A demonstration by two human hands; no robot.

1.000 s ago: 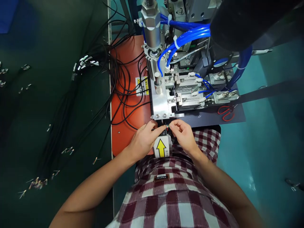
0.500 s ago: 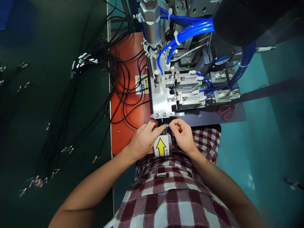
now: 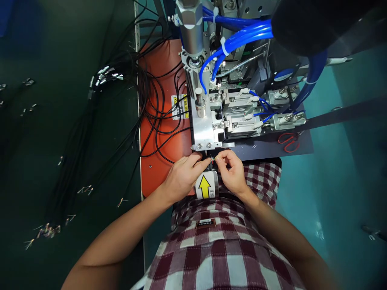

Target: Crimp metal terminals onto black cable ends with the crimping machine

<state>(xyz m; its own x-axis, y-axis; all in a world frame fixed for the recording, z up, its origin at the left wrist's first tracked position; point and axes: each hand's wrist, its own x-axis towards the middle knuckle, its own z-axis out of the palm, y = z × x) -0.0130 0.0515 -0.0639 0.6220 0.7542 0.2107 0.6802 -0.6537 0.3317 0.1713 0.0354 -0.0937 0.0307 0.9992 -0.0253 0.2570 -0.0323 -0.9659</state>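
Between my two hands, just below the machine's front edge, are the thin coloured wire ends (image 3: 213, 160) of a cable. My left hand (image 3: 184, 175) is closed, its thumb and fingertips pinching the cable end from the left. From the right, my right hand (image 3: 232, 171) pinches the wire tips between thumb and forefinger. The metal machine (image 3: 206, 129) stands right above my fingertips. Under them sits a plate with a yellow arrow (image 3: 204, 186). My fingers hide most of what they grip.
Black cables (image 3: 157, 104) loop over the orange board (image 3: 163, 177). More cables with stripped ends (image 3: 48, 230) and metal connectors (image 3: 104, 75) lie on the dark surface at left. Red-handled scissors (image 3: 288, 142) rest at the right edge. Blue air hoses (image 3: 248, 34) arch over the machine.
Both hands stay in nearly the same place at the wire ends, with only slight finger movement. The whole view has shifted a little.
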